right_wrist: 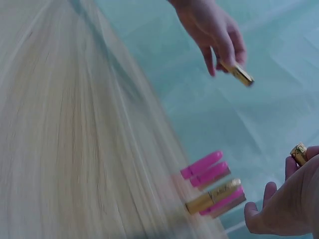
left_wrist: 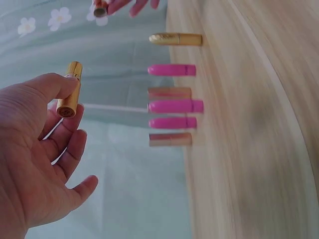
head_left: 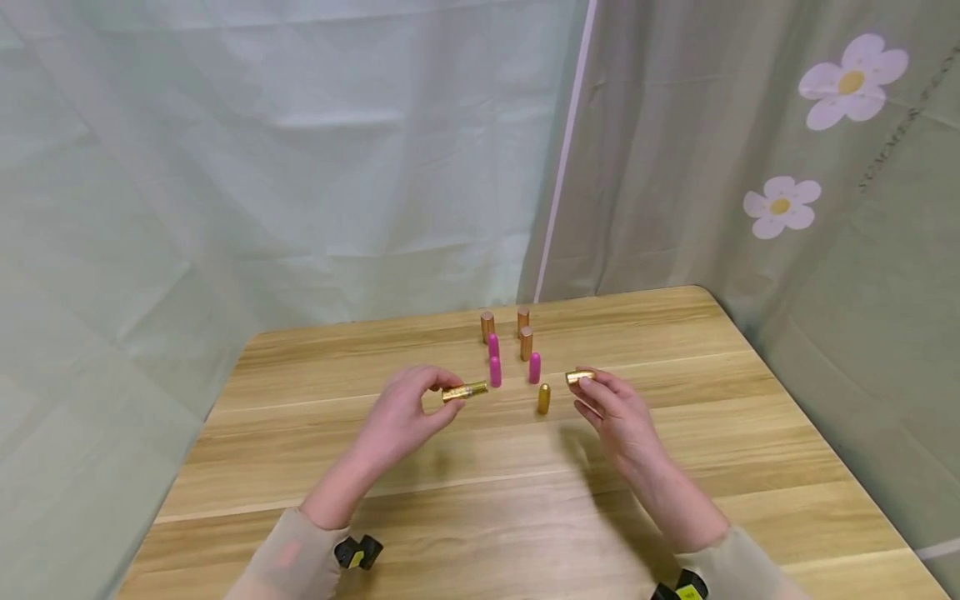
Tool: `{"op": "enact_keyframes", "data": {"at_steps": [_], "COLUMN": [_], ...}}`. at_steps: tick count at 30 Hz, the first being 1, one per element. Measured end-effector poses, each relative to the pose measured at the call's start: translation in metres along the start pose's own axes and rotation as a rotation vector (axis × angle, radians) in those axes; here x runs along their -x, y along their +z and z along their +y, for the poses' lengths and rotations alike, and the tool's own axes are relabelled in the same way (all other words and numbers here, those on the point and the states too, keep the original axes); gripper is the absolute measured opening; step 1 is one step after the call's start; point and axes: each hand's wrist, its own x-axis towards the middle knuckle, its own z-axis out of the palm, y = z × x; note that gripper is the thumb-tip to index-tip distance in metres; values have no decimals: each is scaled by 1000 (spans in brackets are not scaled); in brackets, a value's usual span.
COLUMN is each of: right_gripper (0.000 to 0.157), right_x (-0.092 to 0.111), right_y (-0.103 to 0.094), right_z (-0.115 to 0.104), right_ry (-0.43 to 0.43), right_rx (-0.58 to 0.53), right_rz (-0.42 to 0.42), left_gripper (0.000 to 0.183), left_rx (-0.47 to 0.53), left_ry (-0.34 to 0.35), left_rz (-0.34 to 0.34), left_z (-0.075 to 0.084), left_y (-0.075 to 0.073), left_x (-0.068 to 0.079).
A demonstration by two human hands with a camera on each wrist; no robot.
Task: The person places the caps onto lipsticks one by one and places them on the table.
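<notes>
Held level above the table, a gold lipstick tube [head_left: 474, 389] is pinched between the thumb and fingers of my left hand [head_left: 405, 410]. In the left wrist view the tube [left_wrist: 70, 94] has a narrower section at one end. My right hand [head_left: 621, 417] pinches a shorter gold piece, which looks like a lipstick cap [head_left: 573, 377]; the left wrist view shows its dark, hollow-looking end. The two pieces are apart, facing each other. Between the hands and slightly behind, a gold lipstick [head_left: 543, 400] stands upright.
Three pink bullet-shaped lipsticks [head_left: 535, 368] stand behind the gold one. Farther back are three copper-coloured angular tubes [head_left: 527, 344]. They all stand on a wood-grain table [head_left: 480, 517]. Pale curtains [head_left: 337, 167] with printed flowers hang around its back and sides.
</notes>
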Motion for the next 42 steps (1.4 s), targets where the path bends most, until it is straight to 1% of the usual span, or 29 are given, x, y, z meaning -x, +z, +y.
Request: {"op": "enact_keyframes", "data": {"at_steps": [3, 9, 15, 18, 23, 34, 42], "right_gripper": [14, 11, 10, 8, 7, 12, 12], "right_x": [1, 3, 5, 5, 5, 6, 7], "right_y": [11, 32, 46, 49, 53, 58, 60], "right_z": [4, 15, 22, 24, 27, 30, 32], "right_ry": [9, 45, 60, 56, 61, 71, 79], "right_rx": [-11, -36, -49, -49, -55, -62, -60], "right_rz": [-6, -20, -35, -36, -39, -49, -45], "left_gripper": [20, 21, 18, 17, 17, 19, 18], "left_rx": [25, 84, 97, 97, 101, 111, 119], "left_ry": [6, -28, -26, -13, -15, -4, -43], "left_rz": [5, -3, 11, 23, 25, 10, -18], "left_z": [5, 14, 17, 16, 16, 20, 20], "left_y": [7, 20, 29, 31, 33, 34, 35], "left_x": [-5, -10, -12, -13, -13, -14, -15]}}
